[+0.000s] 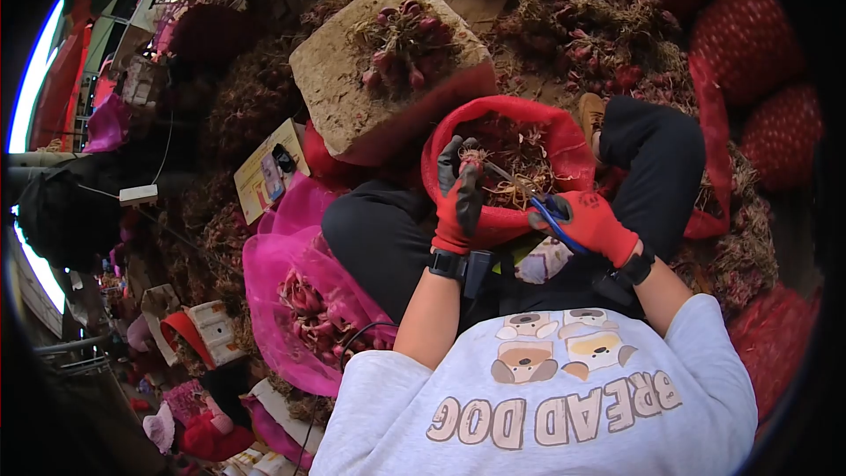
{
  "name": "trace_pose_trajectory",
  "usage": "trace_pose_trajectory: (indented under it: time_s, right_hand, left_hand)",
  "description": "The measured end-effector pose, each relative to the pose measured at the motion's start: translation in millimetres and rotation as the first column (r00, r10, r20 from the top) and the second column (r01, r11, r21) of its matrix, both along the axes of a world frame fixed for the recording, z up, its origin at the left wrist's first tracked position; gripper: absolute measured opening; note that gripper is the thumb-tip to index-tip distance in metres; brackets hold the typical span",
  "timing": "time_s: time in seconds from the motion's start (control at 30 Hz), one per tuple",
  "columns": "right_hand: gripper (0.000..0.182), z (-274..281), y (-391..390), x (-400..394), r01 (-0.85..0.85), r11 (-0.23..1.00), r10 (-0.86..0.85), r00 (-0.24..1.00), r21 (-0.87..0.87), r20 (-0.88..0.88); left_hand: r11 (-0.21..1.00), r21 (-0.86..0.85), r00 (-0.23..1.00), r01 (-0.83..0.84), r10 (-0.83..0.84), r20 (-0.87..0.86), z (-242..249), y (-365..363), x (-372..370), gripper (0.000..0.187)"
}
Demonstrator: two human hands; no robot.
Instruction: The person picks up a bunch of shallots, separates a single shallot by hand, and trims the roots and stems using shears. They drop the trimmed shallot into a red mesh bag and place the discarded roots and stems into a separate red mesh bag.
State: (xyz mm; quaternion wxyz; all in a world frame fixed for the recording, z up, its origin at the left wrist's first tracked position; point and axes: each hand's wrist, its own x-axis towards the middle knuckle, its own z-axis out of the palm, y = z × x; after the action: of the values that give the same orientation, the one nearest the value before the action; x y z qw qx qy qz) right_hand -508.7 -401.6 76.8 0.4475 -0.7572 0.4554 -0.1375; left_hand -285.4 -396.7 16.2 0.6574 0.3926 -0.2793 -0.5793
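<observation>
Strong fisheye distortion bends everything toward a black circular vignette filling the corners. Light is soft and even over the middle, casting only faint shadows. A bright strip at the left edge is blown out to white glare. The centre is sharp; the rim smears and darkens.

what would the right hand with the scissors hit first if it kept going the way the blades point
Probably the shallot pinched in the left hand, above the red mesh sack; right hand depth is unclear.
</observation>
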Motion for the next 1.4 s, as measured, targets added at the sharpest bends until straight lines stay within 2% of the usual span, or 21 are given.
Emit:
trace_pose_trajectory:
  time_s: [0.07,0.1,0.17,0.27,0.4,0.5,0.6,0.77,0.87,0.9,0.97,1.07,1.2,1.27,1.3,1.37,1.4]
  right_hand:
    - [0.034,-1.2,0.1,0.2,0.025,1.0,-0.025,0.999,-0.003,0.029]
    - [0.035,-1.1,0.0,1.3,0.036,0.999,-0.036,0.998,-0.004,0.044]
    - [0.038,7.1,-0.7,3.4,0.025,0.998,-0.032,0.993,-0.057,-0.114]
    - [0.042,2.0,-3.3,2.1,-0.006,0.991,-0.034,0.954,-0.133,-0.298]
    - [0.043,-7.4,-6.6,-5.0,-0.089,0.955,-0.038,0.907,-0.281,-0.418]
    - [0.032,-5.3,-8.4,-5.1,0.025,1.0,-0.025,0.984,-0.005,-0.174]
    - [0.032,3.0,-10.2,-8.8,0.041,0.999,-0.036,0.986,0.026,-0.165]
    - [0.038,-5.8,-5.0,-14.1,-0.05,0.988,0.011,0.968,-0.148,-0.252]
    - [0.042,-8.3,-0.8,-15.0,-0.012,0.964,-0.056,0.967,-0.266,-0.248]
    - [0.044,-10.4,-0.1,-14.7,0.018,0.95,-0.092,0.97,-0.311,-0.226]
    - [0.043,-7.4,-0.5,-13.4,-0.004,0.955,-0.092,0.947,-0.298,-0.308]
    - [0.041,3.2,-3.3,-8.6,-0.015,0.975,-0.066,0.933,-0.222,-0.353]
    - [0.037,-1.6,-5.0,-11.3,-0.045,0.995,0.011,0.934,-0.089,-0.357]
    - [0.036,-6.4,-5.8,-14.1,0.01,1.0,-0.006,0.984,0.018,-0.176]
    - [0.035,-6.6,-6.2,-14.7,0.031,0.997,-0.025,0.996,0.075,-0.084]
    - [0.032,2.0,-7.4,-14.8,0.034,0.996,-0.025,0.994,0.084,-0.109]
    - [0.031,6.5,-8.2,-14.3,0.033,0.996,-0.023,0.992,0.088,-0.121]
  left_hand:
    - [0.999,-0.036,0.999,0.003,-0.002,0.048,-8.0,-1.3,-0.6,0.048]
    - [0.998,-0.059,0.986,0.025,-0.014,0.166,-7.7,-1.1,-0.6,0.049]
    - [0.993,-0.098,0.917,0.073,-0.028,0.397,-5.5,0.6,1.7,0.051]
    - [0.992,-0.083,0.873,0.092,-0.041,0.486,9.3,4.1,-1.3,0.054]
    - [0.994,-0.04,0.901,0.105,-0.079,0.427,9.0,4.6,-1.1,0.056]
    - [0.994,-0.054,0.907,0.099,-0.067,0.416,10.4,2.7,-2.9,0.058]
    - [0.997,-0.038,0.907,0.064,-0.043,0.419,7.3,2.9,-1.8,0.06]
    - [0.999,-0.043,0.916,0.014,0.004,0.4,9.9,2.7,-5.4,0.064]
    - [0.993,-0.119,0.737,0.022,0.064,0.672,-8.6,0.1,-2.7,0.064]
    - [0.99,-0.136,0.711,0.03,0.074,0.699,-8.5,-0.8,-2.8,0.064]
    - [0.984,-0.169,0.656,0.049,0.096,0.749,-7.3,-2.1,-2.9,0.065]
    - [0.993,-0.113,0.727,0.018,0.065,0.683,11.5,0.5,-12.1,0.066]
    - [0.988,-0.133,0.62,0.077,0.057,0.783,9.7,2.0,-7.4,0.066]
    - [0.979,-0.186,0.603,0.078,0.102,0.791,7.7,1.5,-7.4,0.067]
    - [0.984,-0.171,0.667,0.058,0.09,0.74,3.9,1.0,-7.7,0.067]
    - [0.99,-0.138,0.781,0.021,0.07,0.621,-4.4,-0.4,-8.5,0.067]
    - [0.99,-0.144,0.779,0.012,0.081,0.622,-3.7,-0.7,-8.7,0.067]
